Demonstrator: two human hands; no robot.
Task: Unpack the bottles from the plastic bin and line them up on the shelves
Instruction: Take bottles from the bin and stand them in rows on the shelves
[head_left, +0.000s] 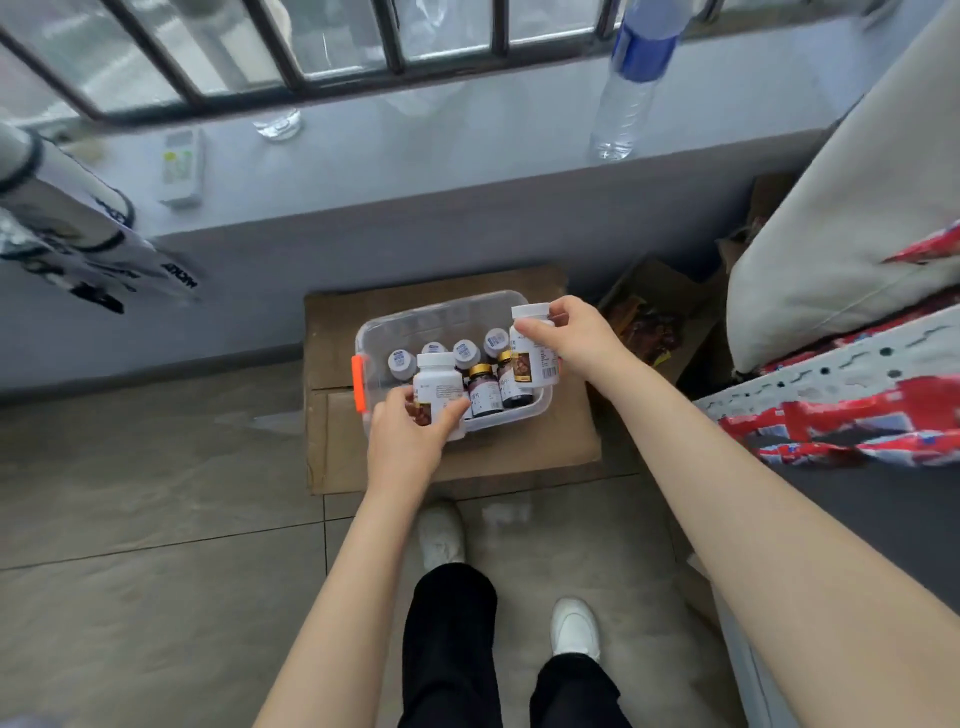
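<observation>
- The clear plastic bin (441, 317) sits on a flattened cardboard box (571, 436) on the tiled floor (156, 493), just below a grey window ledge (415, 150).
- An orange latch (358, 383) marks the bin's left end.
- The left hand (408, 441) grips the left white bottle (439, 382), with the thumb on one side of its label and the fingers curled round the other.
- This bottle is upright over the bin's near left corner, and the hand hides its base.
- The right hand (579, 338) grips the right white bottle (540, 364) near its cap, thumb in front and fingers behind.
- That bottle leans slightly and is over the bin's right end, its barcode label facing the camera.
- Inside the bin, four white-capped bottles (466, 352) stand in a row along the far side, each with a small sticker on its lid.
- Two dark bottles (483, 397) with gold lids stand upright in front of that row, between the two held bottles.
- On the ledge stand a clear water bottle (628, 88) with a blue label and, further left, a white remote control (182, 169).
- At the bottom of the view are black trousers and white shoes (574, 629), with the feet on the floor just behind the cardboard.
- A bed (857, 208) with pale and red patterned fabric fills the right edge.
</observation>
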